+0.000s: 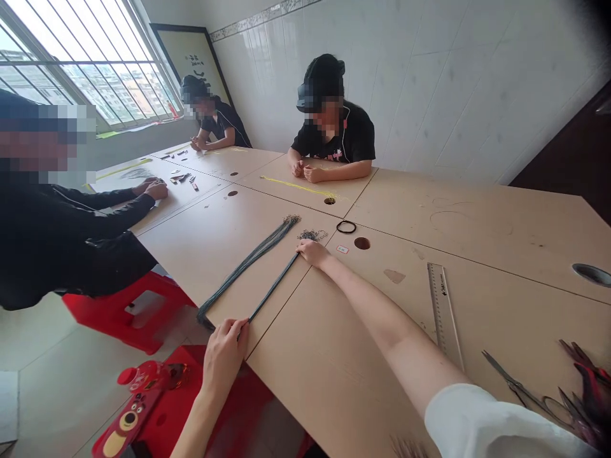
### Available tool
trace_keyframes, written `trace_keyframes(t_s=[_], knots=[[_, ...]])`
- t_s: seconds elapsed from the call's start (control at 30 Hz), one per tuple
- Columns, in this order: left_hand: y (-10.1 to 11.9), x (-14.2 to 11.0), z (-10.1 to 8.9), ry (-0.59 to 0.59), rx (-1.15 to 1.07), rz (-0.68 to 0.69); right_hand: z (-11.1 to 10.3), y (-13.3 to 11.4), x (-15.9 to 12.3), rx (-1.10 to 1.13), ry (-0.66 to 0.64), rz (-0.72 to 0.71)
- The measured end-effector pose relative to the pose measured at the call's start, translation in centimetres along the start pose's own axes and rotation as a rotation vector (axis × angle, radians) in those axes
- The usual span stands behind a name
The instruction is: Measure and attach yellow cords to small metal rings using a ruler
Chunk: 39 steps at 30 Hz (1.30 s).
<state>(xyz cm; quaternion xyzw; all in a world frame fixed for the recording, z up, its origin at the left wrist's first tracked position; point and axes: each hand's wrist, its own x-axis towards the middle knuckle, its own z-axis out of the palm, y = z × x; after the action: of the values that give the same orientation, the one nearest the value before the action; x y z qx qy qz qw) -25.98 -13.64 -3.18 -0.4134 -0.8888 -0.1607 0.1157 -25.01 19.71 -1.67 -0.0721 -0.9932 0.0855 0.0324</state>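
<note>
A thin, dark blue-grey bundle of cords (274, 285) stretches straight between my two hands, just over the table. My left hand (224, 350) pinches its near end at the table's front edge. Closed round the far end is my right hand (312, 253), its fingertips partly hidden. Beyond that hand lies a small tangle of metal clasps and chain (312, 235), which seems to belong to the held bundle. To the left, a thicker bundle of similar cords (248, 264) lies on the table, with metal ends at the far side and its near end over the edge.
A black ring (346, 227) and a small label (342, 249) lie near a table hole (362, 243). Further right are a clear ruler (436, 305), scissors (513, 381) and pliers (589, 388). Co-workers sit left and across. A red stool (191, 366) bearing a bottle stands below.
</note>
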Motion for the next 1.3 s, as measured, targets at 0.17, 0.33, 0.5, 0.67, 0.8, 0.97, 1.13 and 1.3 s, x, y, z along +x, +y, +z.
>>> trace_keyframes(t_s=[0.17, 0.33, 0.5, 0.67, 0.8, 0.97, 1.13, 1.3], knots=[[-1.2, -2.9, -2.3, 0.084, 0.001, -0.001, 0.2, -0.4, -0.3, 0.006, 0.049, -0.015], [1.7, 3.8, -1.3, 0.097, -0.053, 0.05, -1.0, -1.0, -1.3, 0.007, 0.132, -0.053], [6.8, 15.1, 3.7, -0.019, -0.085, 0.099, -4.2, 1.5, -5.7, 0.007, 0.261, -0.017], [10.6, 21.4, 7.9, -0.115, -0.085, 0.133, -7.1, 5.0, -15.6, 0.03, 0.327, 0.109], [11.7, 23.1, 9.5, -0.128, -0.103, 0.16, -8.2, 4.3, -24.2, 0.092, 0.347, 0.223], [12.2, 24.9, 10.6, -0.14, -0.125, 0.189, -7.7, 0.2, -31.0, 0.165, 0.34, 0.349], [12.6, 26.6, 11.2, -0.156, -0.131, 0.214, -6.2, -3.8, -34.1, 0.223, 0.313, 0.405], [12.6, 28.6, 10.3, -0.194, -0.135, 0.2, -4.3, -6.7, -36.5, 0.279, 0.372, 0.484]])
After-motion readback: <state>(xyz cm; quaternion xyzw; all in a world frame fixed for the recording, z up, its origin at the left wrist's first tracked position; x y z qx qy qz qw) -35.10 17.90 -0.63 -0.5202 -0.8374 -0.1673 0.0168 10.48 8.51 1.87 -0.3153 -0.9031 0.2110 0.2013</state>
